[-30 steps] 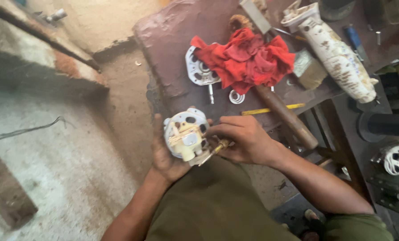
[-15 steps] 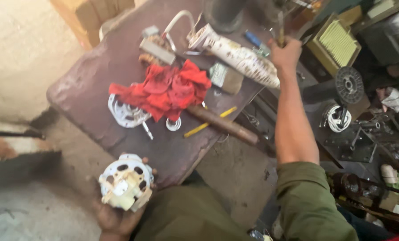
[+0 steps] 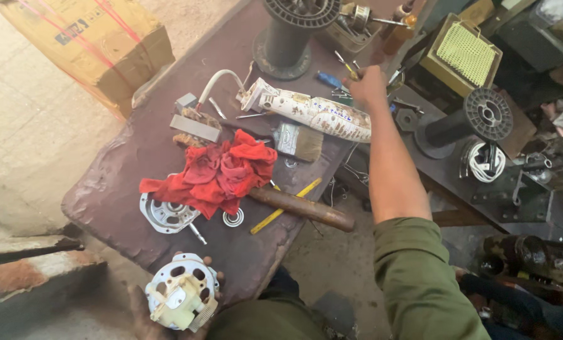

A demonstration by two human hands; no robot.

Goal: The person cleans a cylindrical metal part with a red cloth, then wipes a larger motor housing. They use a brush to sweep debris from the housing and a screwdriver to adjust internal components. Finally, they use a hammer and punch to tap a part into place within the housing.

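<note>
1. While the left hand (image 3: 148, 310) cupped a round white perforated motor housing (image 3: 182, 291) from below at the bottom edge of the view, its fingers curled round the rim, the part sat just off the near corner of the dark worn surface (image 3: 127, 157).
2. That housing faced up towards the camera, its flat round face tilted slightly left and a pale plastic block on its lower side; being round, it showed no clear long axis.
3. Stretched far forward, the right hand (image 3: 364, 85) closed its fingers on a thin yellow-tipped tool (image 3: 346, 64) among small tools at the far side; the tool's long axis ran up and left.
4. On the surface lay a crumpled red cloth (image 3: 217, 173), partly over a round metal end plate (image 3: 167, 215).
5. A wooden hammer handle (image 3: 301, 208) lay slanting down to the right, a yellow pencil (image 3: 286, 205) crossing beneath it.
6. Beyond the cloth rested a bristle brush (image 3: 299, 142) and a long stained white tool body (image 3: 313, 114).
</note>
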